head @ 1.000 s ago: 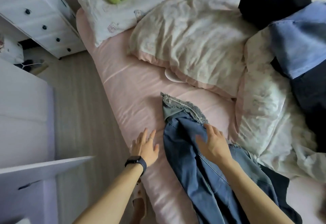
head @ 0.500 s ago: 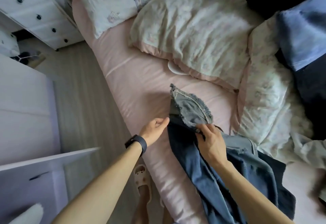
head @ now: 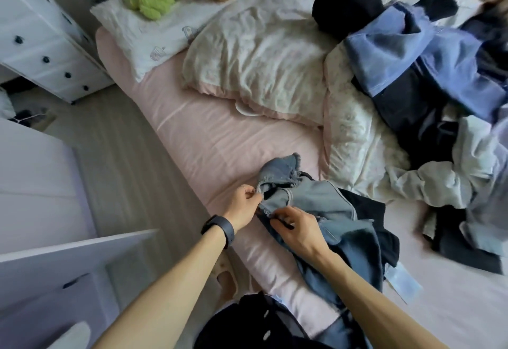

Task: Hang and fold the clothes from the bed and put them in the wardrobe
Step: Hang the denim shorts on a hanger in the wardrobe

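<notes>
We note a white drawer chest (head: 41,46) well up and left of the left hand (head: 243,208). That hand, dark band (head: 220,229) at its wrist, pinches the frayed edge of the denim garment (head: 316,203), fingers curled onto the cloth. Just right of it, the right hand (head: 297,227) grips the same garment, thumb and fingers closed on fabric. The denim lies bunched on the pink sheet (head: 214,140), beneath and right of both hands. Well up and right of the right hand we see the clothes pile (head: 426,74) on the duvet (head: 261,54).
</notes>
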Demonstrator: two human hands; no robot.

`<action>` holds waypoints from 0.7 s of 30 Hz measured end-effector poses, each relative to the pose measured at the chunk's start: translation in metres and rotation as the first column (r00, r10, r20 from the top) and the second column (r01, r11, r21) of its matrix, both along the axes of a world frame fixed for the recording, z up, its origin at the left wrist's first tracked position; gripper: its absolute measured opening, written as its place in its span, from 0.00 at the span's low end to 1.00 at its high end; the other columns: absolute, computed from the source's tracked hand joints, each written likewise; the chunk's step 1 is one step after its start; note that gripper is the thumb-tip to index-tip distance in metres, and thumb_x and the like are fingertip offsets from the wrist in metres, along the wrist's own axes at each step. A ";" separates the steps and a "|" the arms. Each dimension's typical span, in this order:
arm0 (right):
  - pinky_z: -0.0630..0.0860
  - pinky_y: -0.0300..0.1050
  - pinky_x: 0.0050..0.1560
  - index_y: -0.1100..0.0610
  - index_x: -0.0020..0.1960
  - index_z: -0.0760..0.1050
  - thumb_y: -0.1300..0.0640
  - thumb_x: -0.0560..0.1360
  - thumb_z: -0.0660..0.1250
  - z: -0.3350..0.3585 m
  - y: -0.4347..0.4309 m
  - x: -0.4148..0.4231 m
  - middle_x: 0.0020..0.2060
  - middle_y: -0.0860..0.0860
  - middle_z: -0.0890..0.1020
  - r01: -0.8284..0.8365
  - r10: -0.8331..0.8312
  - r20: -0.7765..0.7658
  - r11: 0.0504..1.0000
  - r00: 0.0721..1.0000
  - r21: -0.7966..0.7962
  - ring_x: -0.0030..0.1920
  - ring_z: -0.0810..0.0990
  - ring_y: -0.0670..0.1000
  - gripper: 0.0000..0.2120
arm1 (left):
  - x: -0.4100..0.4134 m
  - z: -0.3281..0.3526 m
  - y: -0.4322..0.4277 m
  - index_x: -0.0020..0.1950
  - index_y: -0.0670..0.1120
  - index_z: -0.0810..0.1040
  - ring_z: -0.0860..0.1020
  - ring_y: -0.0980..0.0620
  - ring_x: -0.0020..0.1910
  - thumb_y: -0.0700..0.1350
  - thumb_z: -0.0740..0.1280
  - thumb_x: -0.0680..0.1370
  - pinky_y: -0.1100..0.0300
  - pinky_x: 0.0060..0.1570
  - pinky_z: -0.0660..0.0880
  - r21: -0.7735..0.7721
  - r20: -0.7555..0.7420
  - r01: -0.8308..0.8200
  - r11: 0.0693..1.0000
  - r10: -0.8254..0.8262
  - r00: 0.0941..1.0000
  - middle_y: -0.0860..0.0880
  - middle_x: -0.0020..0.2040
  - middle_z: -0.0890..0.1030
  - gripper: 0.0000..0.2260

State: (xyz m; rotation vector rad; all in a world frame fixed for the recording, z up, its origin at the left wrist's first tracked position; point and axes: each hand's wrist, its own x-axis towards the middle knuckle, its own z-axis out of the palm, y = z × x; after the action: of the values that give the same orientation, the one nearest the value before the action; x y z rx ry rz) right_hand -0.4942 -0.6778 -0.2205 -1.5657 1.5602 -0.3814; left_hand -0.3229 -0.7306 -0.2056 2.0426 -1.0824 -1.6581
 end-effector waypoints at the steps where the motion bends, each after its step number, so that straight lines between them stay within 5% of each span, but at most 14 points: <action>1: 0.78 0.41 0.50 0.50 0.53 0.83 0.52 0.75 0.73 0.007 0.002 0.001 0.46 0.45 0.84 -0.002 0.002 0.011 1.000 1.000 0.004 0.44 0.80 0.42 0.07 | 0.003 0.011 0.004 0.49 0.41 0.76 0.74 0.50 0.40 0.40 0.64 0.81 0.65 0.40 0.71 0.020 -0.059 -0.040 0.999 0.041 0.997 0.46 0.41 0.77 0.04; 4: 0.80 0.46 0.49 0.50 0.51 0.82 0.48 0.77 0.71 0.026 -0.003 0.004 0.44 0.45 0.84 0.072 -0.071 0.073 0.997 0.995 -0.011 0.43 0.82 0.44 0.07 | 0.016 0.041 0.012 0.48 0.45 0.77 0.76 0.47 0.44 0.38 0.61 0.82 0.50 0.49 0.74 0.052 -0.209 -0.121 0.991 0.130 0.969 0.43 0.44 0.78 0.06; 7: 0.79 0.42 0.47 0.48 0.61 0.76 0.51 0.76 0.72 0.046 -0.027 0.001 0.54 0.48 0.79 0.191 -0.182 0.098 0.977 0.978 -0.098 0.43 0.81 0.42 0.14 | 0.036 0.074 0.014 0.49 0.48 0.78 0.78 0.55 0.37 0.40 0.64 0.81 0.60 0.35 0.76 0.000 -0.267 -0.075 0.997 0.072 0.961 0.48 0.41 0.79 0.05; 11: 0.76 0.45 0.54 0.40 0.76 0.63 0.56 0.74 0.75 0.080 -0.065 0.017 0.70 0.50 0.64 -0.104 0.102 -0.029 0.992 0.994 -0.070 0.45 0.82 0.47 0.36 | 0.078 0.141 0.015 0.49 0.46 0.81 0.79 0.56 0.39 0.39 0.68 0.80 0.65 0.41 0.75 -0.130 -0.337 -0.072 0.989 0.025 0.941 0.49 0.42 0.82 0.03; 14: 0.77 0.43 0.58 0.46 0.75 0.69 0.59 0.74 0.74 0.098 -0.079 0.043 0.73 0.56 0.64 -0.301 0.300 -0.020 0.951 0.954 -0.068 0.46 0.83 0.50 0.32 | 0.107 0.183 0.017 0.51 0.44 0.81 0.78 0.53 0.44 0.38 0.69 0.79 0.62 0.49 0.73 -0.183 -0.344 -0.060 0.981 -0.007 0.939 0.46 0.46 0.81 0.03; 17: 0.73 0.26 0.51 0.60 0.63 0.80 0.61 0.74 0.75 0.129 -0.093 0.095 0.65 0.58 0.75 -0.445 0.458 0.033 0.877 0.888 -0.183 0.48 0.81 0.51 0.18 | 0.147 0.228 0.032 0.54 0.41 0.81 0.78 0.55 0.45 0.38 0.69 0.78 0.64 0.50 0.71 -0.271 -0.260 -0.098 0.957 0.025 0.965 0.47 0.46 0.81 0.05; 21: 0.72 0.32 0.49 0.56 0.49 0.82 0.56 0.74 0.76 0.182 -0.092 0.167 0.52 0.49 0.81 -0.487 0.546 0.188 0.826 0.816 -0.284 0.47 0.80 0.48 0.06 | 0.202 0.276 0.070 0.49 0.44 0.82 0.78 0.58 0.40 0.38 0.68 0.79 0.66 0.43 0.71 -0.368 -0.193 -0.234 0.900 0.172 0.966 0.52 0.40 0.82 0.04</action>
State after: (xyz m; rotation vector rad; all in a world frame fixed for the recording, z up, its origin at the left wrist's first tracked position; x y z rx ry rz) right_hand -0.3274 -0.7702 -0.0384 -1.9511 0.8523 -0.4411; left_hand -0.1212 -0.6608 0.0702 1.6775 -1.0093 -1.3458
